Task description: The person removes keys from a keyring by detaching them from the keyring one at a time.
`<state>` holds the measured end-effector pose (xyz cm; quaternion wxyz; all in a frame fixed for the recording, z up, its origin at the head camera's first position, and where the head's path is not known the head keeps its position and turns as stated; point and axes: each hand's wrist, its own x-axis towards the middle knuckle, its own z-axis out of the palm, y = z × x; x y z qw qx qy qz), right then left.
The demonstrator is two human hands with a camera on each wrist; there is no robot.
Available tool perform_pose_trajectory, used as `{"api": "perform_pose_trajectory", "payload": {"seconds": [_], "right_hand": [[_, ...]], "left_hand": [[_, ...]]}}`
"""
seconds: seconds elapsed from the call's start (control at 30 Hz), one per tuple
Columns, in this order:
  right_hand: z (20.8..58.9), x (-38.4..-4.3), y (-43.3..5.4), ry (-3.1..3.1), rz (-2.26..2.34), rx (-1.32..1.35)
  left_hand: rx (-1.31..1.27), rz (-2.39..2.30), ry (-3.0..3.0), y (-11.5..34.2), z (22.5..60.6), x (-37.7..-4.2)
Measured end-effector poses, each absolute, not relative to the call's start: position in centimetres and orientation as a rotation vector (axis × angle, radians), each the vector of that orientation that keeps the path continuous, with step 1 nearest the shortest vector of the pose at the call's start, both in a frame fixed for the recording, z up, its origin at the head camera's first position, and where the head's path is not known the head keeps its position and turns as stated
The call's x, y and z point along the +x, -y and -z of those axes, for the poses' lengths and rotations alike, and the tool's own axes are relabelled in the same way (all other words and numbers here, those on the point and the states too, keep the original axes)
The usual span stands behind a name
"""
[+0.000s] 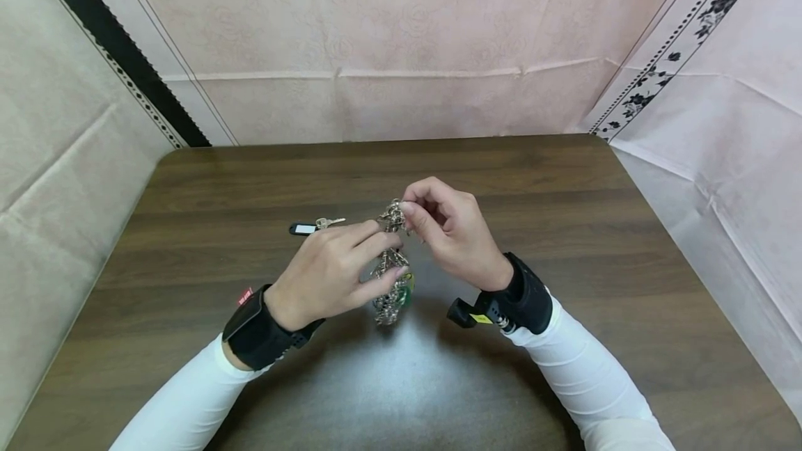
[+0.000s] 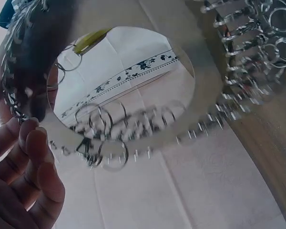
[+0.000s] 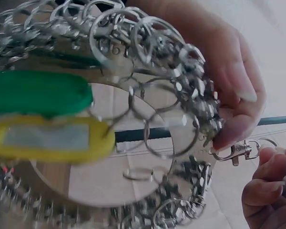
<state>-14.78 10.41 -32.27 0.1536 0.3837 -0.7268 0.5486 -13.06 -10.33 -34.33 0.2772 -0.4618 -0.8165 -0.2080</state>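
A flat metal ring plate (image 2: 207, 62) stands upright above the table, its rim crowded with small swivel snap hooks and split rings. My left hand (image 1: 341, 266) holds this plate by its edge, fingers bent around it. At the plate's far end my right hand (image 1: 454, 232) pinches a snap hook (image 3: 239, 151) by its small ring; the hook lies against the rim. From the plate hang a green key tag (image 3: 40, 93) and a yellow key tag (image 3: 52, 138). Beyond my left hand, a key (image 1: 330, 222) with a black tag (image 1: 303, 229) lies on the table.
The brown wooden table (image 1: 595, 228) has rounded far corners. Pale patterned cloth (image 1: 407, 33) hangs behind it and along both sides. Black cuffs with wrist cameras (image 1: 464, 313) are strapped over white sleeves.
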Motion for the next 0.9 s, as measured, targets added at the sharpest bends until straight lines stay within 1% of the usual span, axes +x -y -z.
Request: {"api": "perform_pose_trajectory", "payload": {"seconds": [0.47, 0.9], "right_hand": [[32.12, -15.03, -10.62, 2.077, -1.555, 1.073], [32.05, -14.95, -10.66, 2.103, -1.600, 1.057]], "left_hand": [[-1.187, 0.438, 2.250, 10.70, 34.17, -13.28], [-1.220, 0.437, 2.200, 10.81, 34.26, -13.24]]}}
